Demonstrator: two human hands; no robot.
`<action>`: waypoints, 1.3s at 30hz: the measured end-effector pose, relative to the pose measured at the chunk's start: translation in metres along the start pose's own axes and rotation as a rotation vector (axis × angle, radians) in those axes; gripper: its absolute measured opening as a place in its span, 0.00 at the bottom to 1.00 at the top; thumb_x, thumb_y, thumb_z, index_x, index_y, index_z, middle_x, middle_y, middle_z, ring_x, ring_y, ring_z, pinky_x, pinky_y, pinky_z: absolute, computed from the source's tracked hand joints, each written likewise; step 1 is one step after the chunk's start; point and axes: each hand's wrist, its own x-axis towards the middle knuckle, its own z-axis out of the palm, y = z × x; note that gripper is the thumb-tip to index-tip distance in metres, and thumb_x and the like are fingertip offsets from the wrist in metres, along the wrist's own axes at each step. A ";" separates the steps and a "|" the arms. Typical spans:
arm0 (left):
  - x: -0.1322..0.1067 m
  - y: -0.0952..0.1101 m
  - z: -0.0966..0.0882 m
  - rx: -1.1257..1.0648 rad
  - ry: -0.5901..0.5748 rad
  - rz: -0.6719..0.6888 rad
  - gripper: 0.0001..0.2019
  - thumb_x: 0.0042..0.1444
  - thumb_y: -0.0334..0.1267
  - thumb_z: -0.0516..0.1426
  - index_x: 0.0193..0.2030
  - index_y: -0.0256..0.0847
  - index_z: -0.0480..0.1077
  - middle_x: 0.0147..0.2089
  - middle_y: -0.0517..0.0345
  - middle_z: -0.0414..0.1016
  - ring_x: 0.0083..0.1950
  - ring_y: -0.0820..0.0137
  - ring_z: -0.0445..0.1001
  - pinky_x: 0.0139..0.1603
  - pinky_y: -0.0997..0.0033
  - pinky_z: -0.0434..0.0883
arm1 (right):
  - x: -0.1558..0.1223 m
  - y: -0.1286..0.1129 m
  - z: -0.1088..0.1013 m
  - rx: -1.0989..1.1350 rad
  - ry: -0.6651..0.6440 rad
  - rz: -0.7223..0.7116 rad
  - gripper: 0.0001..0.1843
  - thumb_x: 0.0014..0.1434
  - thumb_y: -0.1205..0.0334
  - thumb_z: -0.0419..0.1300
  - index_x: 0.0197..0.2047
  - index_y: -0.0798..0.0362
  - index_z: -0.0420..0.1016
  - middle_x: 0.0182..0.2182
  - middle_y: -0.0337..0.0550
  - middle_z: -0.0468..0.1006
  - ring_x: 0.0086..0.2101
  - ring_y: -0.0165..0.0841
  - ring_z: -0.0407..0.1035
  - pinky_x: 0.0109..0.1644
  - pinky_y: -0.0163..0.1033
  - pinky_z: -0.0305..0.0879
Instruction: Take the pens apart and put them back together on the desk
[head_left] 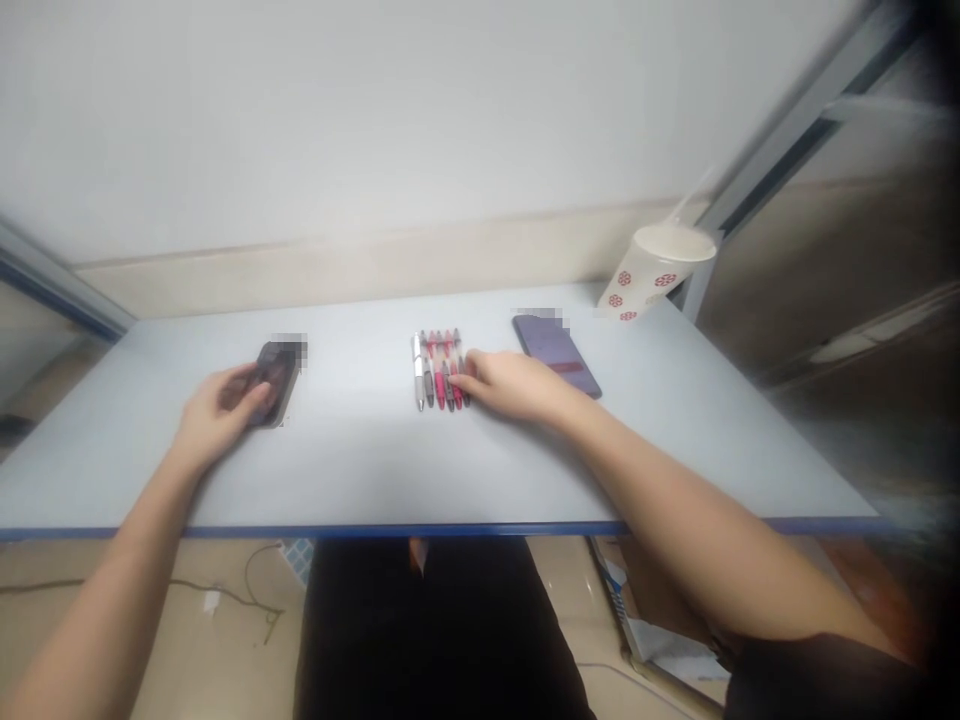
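Note:
On the left of the table, my left hand (217, 415) is closed around the near left side of a dark phone (277, 385), which has a shiny black face. Several click pens lie side by side in a row at the middle, tips toward me. The leftmost is a white and silver pen (418, 375); beside it are grey, dark and red pens (440, 388). My right hand (499, 382) reaches the row's right end, thumb and fingers closed on a pen there and covering part of it. Behind my right wrist lies a larger dark phone (559, 352), face up.
A white paper cup (652, 275) with red flower prints and a straw stands at the back right corner. The pale table (337, 470) has a blue front edge and meets a wall behind. Cables (225, 595) run across the floor below, and a cardboard box (660, 600) sits under the right side.

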 end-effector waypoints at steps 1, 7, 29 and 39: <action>0.003 0.003 0.002 0.058 -0.012 0.033 0.35 0.55 0.60 0.60 0.64 0.39 0.73 0.56 0.44 0.79 0.58 0.47 0.77 0.64 0.45 0.71 | 0.000 0.000 0.000 -0.002 0.002 -0.002 0.21 0.75 0.43 0.50 0.40 0.51 0.69 0.35 0.49 0.82 0.32 0.40 0.73 0.33 0.41 0.55; 0.024 0.040 0.018 0.380 -0.063 -0.056 0.47 0.54 0.64 0.58 0.73 0.31 0.63 0.66 0.25 0.69 0.69 0.31 0.63 0.68 0.34 0.63 | 0.001 -0.001 0.002 -0.007 0.008 0.024 0.17 0.74 0.48 0.51 0.41 0.51 0.70 0.37 0.49 0.82 0.34 0.40 0.73 0.33 0.41 0.55; -0.009 0.177 0.113 -0.038 -0.279 0.695 0.23 0.69 0.50 0.53 0.63 0.40 0.73 0.46 0.49 0.72 0.43 0.60 0.74 0.50 0.58 0.74 | -0.009 -0.019 0.005 -0.012 0.009 0.030 0.20 0.66 0.49 0.54 0.33 0.53 0.78 0.33 0.56 0.83 0.37 0.47 0.78 0.36 0.43 0.63; 0.007 0.190 0.120 0.094 -0.339 0.772 0.16 0.61 0.43 0.57 0.50 0.39 0.78 0.41 0.50 0.75 0.40 0.58 0.75 0.47 0.57 0.72 | -0.003 -0.004 0.002 0.384 0.338 0.011 0.06 0.63 0.58 0.57 0.37 0.49 0.65 0.29 0.39 0.76 0.30 0.34 0.67 0.34 0.38 0.57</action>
